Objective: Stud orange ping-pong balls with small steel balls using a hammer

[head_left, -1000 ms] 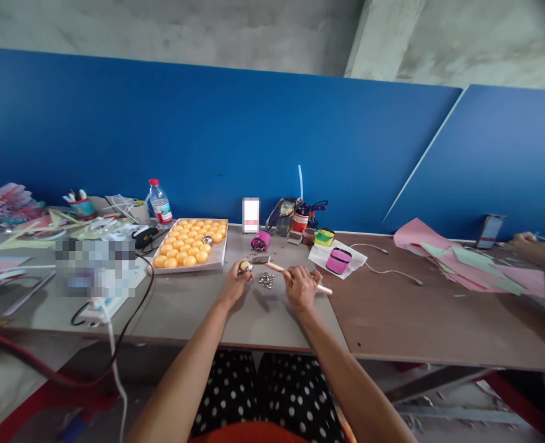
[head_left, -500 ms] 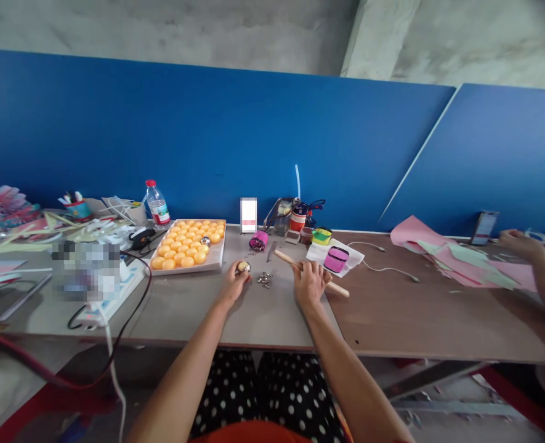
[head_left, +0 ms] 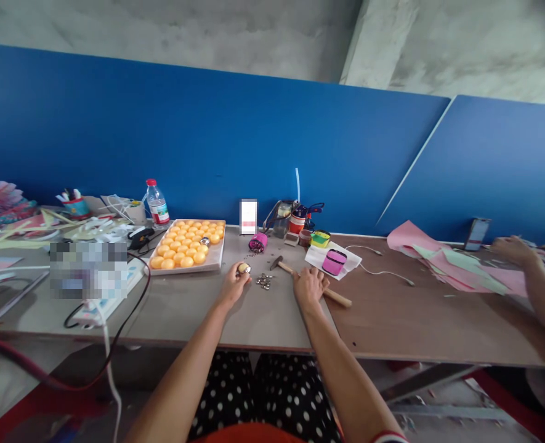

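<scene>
My left hand (head_left: 235, 284) is closed around a small yellowish ball (head_left: 243, 268) with shiny silver metal on its side; the fingers hide part of it. My right hand (head_left: 310, 286) lies palm down over the wooden handle of a hammer (head_left: 338, 298), its fingers stretched out. The hammer's dark head points left, and the handle rests across the grey work surface. Between my hands sits a small pile of shiny metal pieces (head_left: 263, 281). Beyond it, a pink container (head_left: 258, 242) lies on its side with dark small pieces at its mouth.
At left is a shallow tray (head_left: 217, 263) of orange balls, one of them silvery, near a bottle (head_left: 157, 203) and a power strip (head_left: 110, 295). A pink pouch (head_left: 335, 261) lies on white paper. Coloured sheets (head_left: 448, 261) and another person's arm (head_left: 537, 271) are at right.
The hammer has been lowered and turned so its head shows, and my right hand's fingers have spread over the handle. My left hand still holds the ball in the same place.
</scene>
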The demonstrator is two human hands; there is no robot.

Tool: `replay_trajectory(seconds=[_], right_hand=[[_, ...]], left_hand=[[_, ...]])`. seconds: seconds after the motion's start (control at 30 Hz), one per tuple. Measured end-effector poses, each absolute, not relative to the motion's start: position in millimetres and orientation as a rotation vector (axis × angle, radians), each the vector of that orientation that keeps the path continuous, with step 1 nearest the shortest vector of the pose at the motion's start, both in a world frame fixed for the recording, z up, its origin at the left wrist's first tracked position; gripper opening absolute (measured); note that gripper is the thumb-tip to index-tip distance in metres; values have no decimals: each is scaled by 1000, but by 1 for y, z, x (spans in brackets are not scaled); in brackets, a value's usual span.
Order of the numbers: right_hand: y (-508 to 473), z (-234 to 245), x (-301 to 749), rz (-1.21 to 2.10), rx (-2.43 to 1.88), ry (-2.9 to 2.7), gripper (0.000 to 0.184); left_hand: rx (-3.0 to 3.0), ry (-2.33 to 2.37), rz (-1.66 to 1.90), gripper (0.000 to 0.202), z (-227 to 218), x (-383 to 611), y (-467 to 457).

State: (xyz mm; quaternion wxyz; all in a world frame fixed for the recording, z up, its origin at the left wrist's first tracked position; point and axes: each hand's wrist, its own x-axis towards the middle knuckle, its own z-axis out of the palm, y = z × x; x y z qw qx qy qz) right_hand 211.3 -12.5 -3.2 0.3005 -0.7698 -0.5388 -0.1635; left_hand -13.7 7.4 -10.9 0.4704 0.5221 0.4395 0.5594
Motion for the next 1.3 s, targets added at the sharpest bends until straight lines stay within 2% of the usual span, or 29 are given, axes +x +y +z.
replay_trajectory(seconds=[0.1,0.27,0.4,0.77,0.93,1.07,1.3], right_hand=[[-16,1,204,-423,-1902,-1613,28],[-16,4,191,-252,-1624,-2161,33],[-11,2,190,-162,-1694,-2206,26],[-5,7,177,-19,-1679,-2229,23],[4,5,163,61,-1740,-2121,20],[6,0,161,120,-1608,-1815,19],[-2,3,160,532,-1291,-1391,12]], left_hand=[[1303,1090,1357,43,-10,-14,7],[1360,1114,1331,43,-7,-14,4],[1401,1154,1316,43,-5,-14,3],[1495,1229,1288,43,-1,-14,0],[1524,1246,1316,41,2,-14,-2],[1524,1245,1315,41,2,-14,-2],[1594,1218,1296,42,2,-14,-3]])
